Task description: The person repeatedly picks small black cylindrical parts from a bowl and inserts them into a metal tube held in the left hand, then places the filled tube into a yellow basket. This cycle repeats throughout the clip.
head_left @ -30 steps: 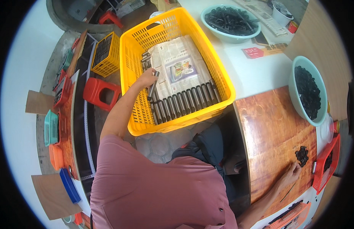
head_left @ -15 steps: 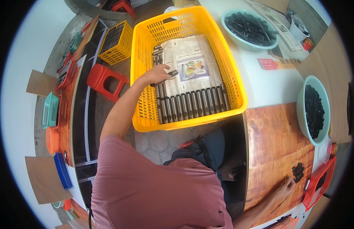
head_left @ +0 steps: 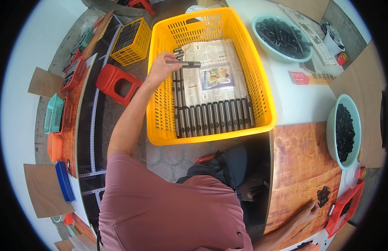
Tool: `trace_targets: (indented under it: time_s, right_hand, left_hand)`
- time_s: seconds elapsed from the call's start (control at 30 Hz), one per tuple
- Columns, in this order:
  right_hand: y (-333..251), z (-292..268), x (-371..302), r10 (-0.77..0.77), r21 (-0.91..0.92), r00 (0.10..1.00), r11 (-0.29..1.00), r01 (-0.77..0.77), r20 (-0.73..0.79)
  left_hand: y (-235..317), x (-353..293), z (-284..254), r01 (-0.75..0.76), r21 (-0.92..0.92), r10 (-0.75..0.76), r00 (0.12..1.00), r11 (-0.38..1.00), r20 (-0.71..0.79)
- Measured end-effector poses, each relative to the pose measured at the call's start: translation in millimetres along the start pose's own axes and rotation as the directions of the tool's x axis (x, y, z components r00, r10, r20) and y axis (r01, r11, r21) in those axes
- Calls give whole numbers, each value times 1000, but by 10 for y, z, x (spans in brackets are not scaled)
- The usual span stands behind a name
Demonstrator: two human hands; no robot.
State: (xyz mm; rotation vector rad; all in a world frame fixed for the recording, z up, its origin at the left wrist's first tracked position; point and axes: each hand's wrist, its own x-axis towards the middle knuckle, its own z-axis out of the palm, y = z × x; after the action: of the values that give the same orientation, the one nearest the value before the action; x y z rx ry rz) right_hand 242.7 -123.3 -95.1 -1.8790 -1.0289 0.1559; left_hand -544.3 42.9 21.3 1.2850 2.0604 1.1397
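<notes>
My left hand point(head_left: 161, 67) is closed around one end of a dark grey metal tube point(head_left: 189, 64) over the left side of a big yellow plastic crate point(head_left: 210, 137). The tube lies level and points right, above a sheet of newspaper point(head_left: 221, 54). Similar metal tubes point(head_left: 214, 117) with black ends line the crate's near end side by side, and others run along its left wall. On the wood-patterned tabletop at the lower right, my right hand point(head_left: 310, 211) has its fingers curled together beside a small pile of black parts point(head_left: 323, 195). Whatever it may hold is hidden.
Pale green basins of black parts stand at the far right point(head_left: 281, 39) and right point(head_left: 345, 129). A red basket point(head_left: 344, 211) sits beyond my right hand. Left of the crate are a red stool point(head_left: 118, 83) and a smaller yellow crate point(head_left: 131, 42) of dark pieces.
My left hand has moved up and toward the crate's left rim with the tube, which shows at fuller length. My right hand stays by the black pile, its fingers slightly shifted. The view shifts slightly.
</notes>
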Motion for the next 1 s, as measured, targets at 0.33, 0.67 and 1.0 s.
trace_targets:
  time_s: [0.33,0.67,1.0]
  right_hand:
    - [-73,49,-30,-19,-27,1000,999,18,-23]
    - [-90,39,-42,-44,17,999,999,44,-1]
    - [119,-8,5,4,74,1000,997,-6,31]
  left_hand:
    - [283,64,14,-105,-317,41,978,943,-204]
    - [-114,186,54,32,-141,-27,999,989,34]
    - [-830,-131,333,-39,771,-338,884,635,323]
